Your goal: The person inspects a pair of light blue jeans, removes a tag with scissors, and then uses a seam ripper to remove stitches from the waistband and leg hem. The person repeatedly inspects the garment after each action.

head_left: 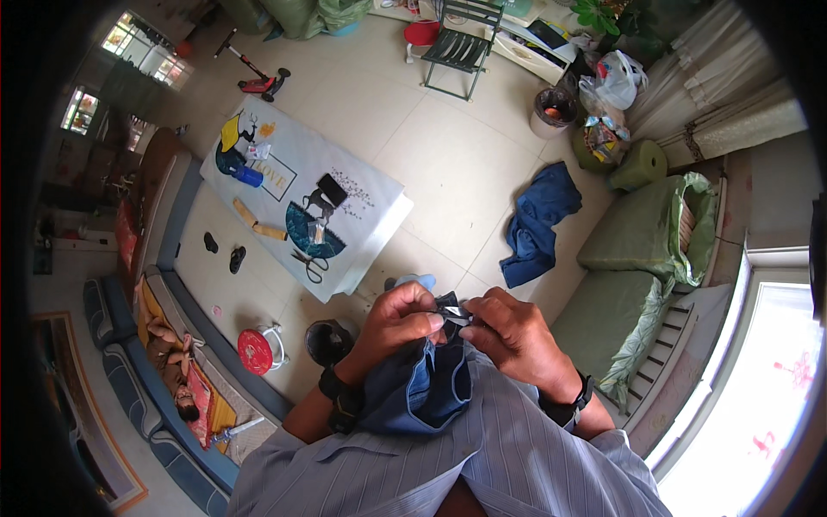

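My left hand [398,320] and my right hand [515,338] meet in front of my chest, fingers pinched together. Between them is a small black-and-white piece [453,314]; its exact kind is too small to make out. Below the left hand, a blue denim garment [418,392] hangs over my lap, its open end facing up. Whether the small piece is joined to the denim is hidden by my fingers. Both wrists wear dark bands.
A cloth-covered table [370,185] ahead bears scissors [311,266] and a phone [332,189]. Blue jeans [540,222] lie on the floor at right. Nearby stand a black bin [329,342], a red-topped stool [255,351] and green bundles [633,228]. Someone [175,366] lies on the sofa.
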A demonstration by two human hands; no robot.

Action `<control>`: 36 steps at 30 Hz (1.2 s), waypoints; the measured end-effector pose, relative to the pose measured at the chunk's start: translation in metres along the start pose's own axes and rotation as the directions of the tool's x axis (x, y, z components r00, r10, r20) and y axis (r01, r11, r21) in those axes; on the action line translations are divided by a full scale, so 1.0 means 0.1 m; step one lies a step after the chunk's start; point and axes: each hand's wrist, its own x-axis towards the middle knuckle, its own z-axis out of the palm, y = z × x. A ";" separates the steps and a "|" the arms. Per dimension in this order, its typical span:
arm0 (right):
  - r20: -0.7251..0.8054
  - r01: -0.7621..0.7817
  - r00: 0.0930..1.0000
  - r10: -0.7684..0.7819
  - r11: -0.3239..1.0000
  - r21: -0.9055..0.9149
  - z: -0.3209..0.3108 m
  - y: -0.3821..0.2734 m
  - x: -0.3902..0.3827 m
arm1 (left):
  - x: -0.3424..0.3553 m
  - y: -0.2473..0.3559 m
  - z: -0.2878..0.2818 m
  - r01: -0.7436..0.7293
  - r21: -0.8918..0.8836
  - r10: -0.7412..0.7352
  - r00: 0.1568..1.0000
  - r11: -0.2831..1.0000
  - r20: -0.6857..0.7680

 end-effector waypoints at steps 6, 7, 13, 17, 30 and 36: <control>-0.019 0.068 0.997 -0.073 0.977 -0.202 -0.01 -0.12 0.00 | -0.06 0.07 0.06 0.028 0.046 -0.027 0.999 0.999 -0.024; -0.031 0.090 0.995 -0.099 0.969 -0.229 -0.01 -0.12 -0.01 | -0.06 0.05 0.05 0.023 0.049 -0.022 1.000 0.999 -0.020; 0.015 0.109 0.994 -0.109 0.961 -0.256 -0.01 -0.13 -0.01 | -0.08 0.01 0.04 0.016 0.043 -0.015 1.000 0.999 -0.019; 0.024 0.105 0.994 -0.103 0.956 -0.275 -0.01 -0.16 -0.02 | -0.09 0.00 0.03 0.013 0.044 -0.012 1.000 0.999 -0.017; 0.016 0.094 0.996 -0.093 0.964 -0.249 0.02 -0.16 -0.06 | -0.12 -0.07 0.03 -0.017 0.048 0.017 1.000 0.999 0.004; -0.037 0.075 0.996 -0.083 0.980 -0.186 0.06 -0.11 -0.09 | -0.13 -0.08 0.03 -0.037 0.045 0.037 0.999 0.998 0.004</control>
